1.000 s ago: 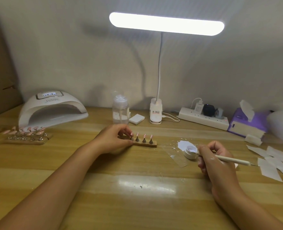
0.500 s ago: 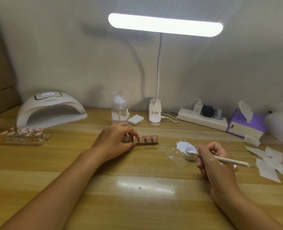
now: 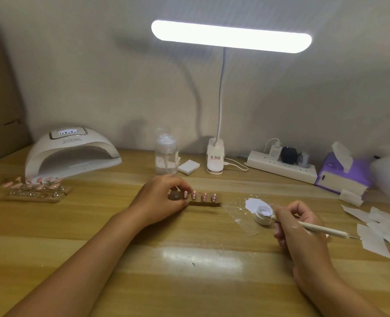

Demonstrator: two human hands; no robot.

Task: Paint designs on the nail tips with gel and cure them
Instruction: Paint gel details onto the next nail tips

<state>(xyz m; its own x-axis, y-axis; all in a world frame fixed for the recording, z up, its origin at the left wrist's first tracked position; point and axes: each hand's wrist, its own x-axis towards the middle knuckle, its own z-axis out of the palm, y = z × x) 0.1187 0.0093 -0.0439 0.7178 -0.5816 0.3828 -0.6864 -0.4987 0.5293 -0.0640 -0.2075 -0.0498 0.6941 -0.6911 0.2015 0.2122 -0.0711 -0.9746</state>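
A wooden table [image 3: 189,282] is seen from above, with a pale wall behind it. A desk lamp [image 3: 231,36] with a long lit bar is clipped at the far edge, near the middle. At far left a white curing lamp [image 3: 72,154] is set with its opening towards the near side. A white power strip [image 3: 280,167] is laid along the far right, and a purple tissue box [image 3: 340,177] is placed just right of it. In front of the curing lamp, further wooden holders [image 3: 36,191] carrying pink tips are lined up. A clear pump bottle [image 3: 166,156] is stood between the curing lamp and the desk lamp's base. White paper wipes [image 3: 376,234] are scattered at the right edge.

In the middle of the table a small wooden strip [image 3: 212,203] is gripped at its left end by the left hand [image 3: 159,200], whose fingers and thumb are curled round it. The strip is tilted so that its top face is turned to the near side. Four pink nail tips [image 3: 204,197] are shown in a row on it.

To the right, a slim white brush [image 3: 319,229] is pinched in the right hand [image 3: 301,225], fingers closed on the shaft. Its front end is held at the rim of a small open gel pot [image 3: 263,216], which is set on a clear sheet [image 3: 242,221] smeared with white.
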